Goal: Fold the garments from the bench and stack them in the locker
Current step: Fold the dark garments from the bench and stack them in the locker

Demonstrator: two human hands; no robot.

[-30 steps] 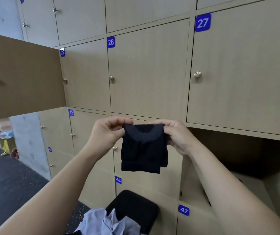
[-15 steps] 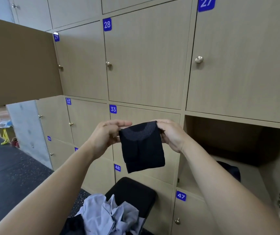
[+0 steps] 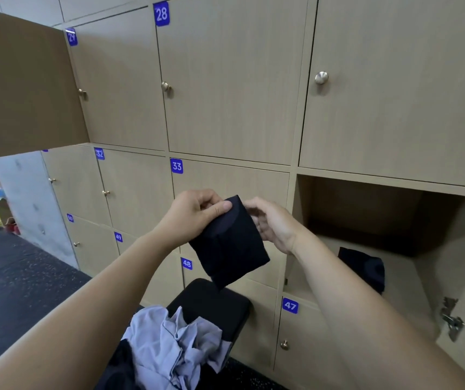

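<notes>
up-left of the grip an open door point(image 3: 23, 80) jutted out, an edge to avoid. the left hand point(image 3: 194, 212) pinched the top corner of the dark garment point(image 3: 228, 249), folded and hanging above the bench point(image 3: 217, 301) and its grey clothes point(image 3: 175, 342). the right hand point(image 3: 273, 223) curled behind its far edge; whether it gripped was unclear. better to keep the fold pinched flat, then swing right into the open locker point(image 3: 366, 209), roomy above the dark piece point(image 3: 362, 270) there.

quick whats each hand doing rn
Left hand: pinching the top of the dark folded garment.
Right hand: fingers curled at the garment's right edge; grip cannot be told.
</notes>
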